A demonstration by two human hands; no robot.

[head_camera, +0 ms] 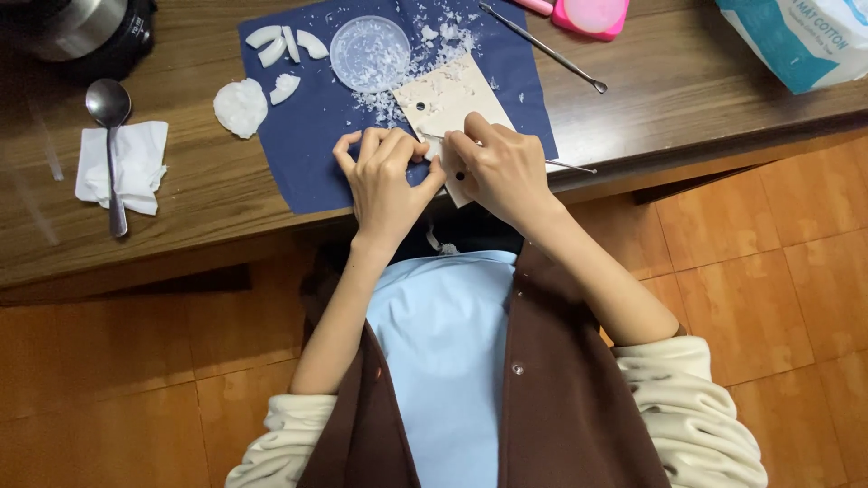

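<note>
Head view, looking straight down. Both forearms rise from the cream sleeves at 6 o'clock and converge at the near edge of the wooden table [687, 81], hands side by side and touching.

Left hand [384, 181]: wrist bent, fingers curled inward, thumb and forefinger tips drawn together in a pinch at its 1 o'clock. What it pinches is too small to make out.

Right hand [502, 172]: knuckles up, fingers closed around a thin metal tool [571, 166] whose shaft projects toward 3 o'clock from the fist. Its thumb presses on the near part of a pale rectangular board [448, 95].

The board lies at 12 o'clock from both hands, tilted, its near corner covered by the right hand. It rests on a navy cloth [312, 154].

White shavings [425, 50] are scattered at 12 o'clock from the board. A round clear dish [370, 52] holding flakes sits at 11 o'clock from the hands. White curved pieces [289, 45] lie at 9 o'clock from the dish.

A second metal pick [542, 47] lies at 1 o'clock. A spoon [110, 136] on a folded tissue [136, 163] rests at 9 o'clock, well apart.
</note>
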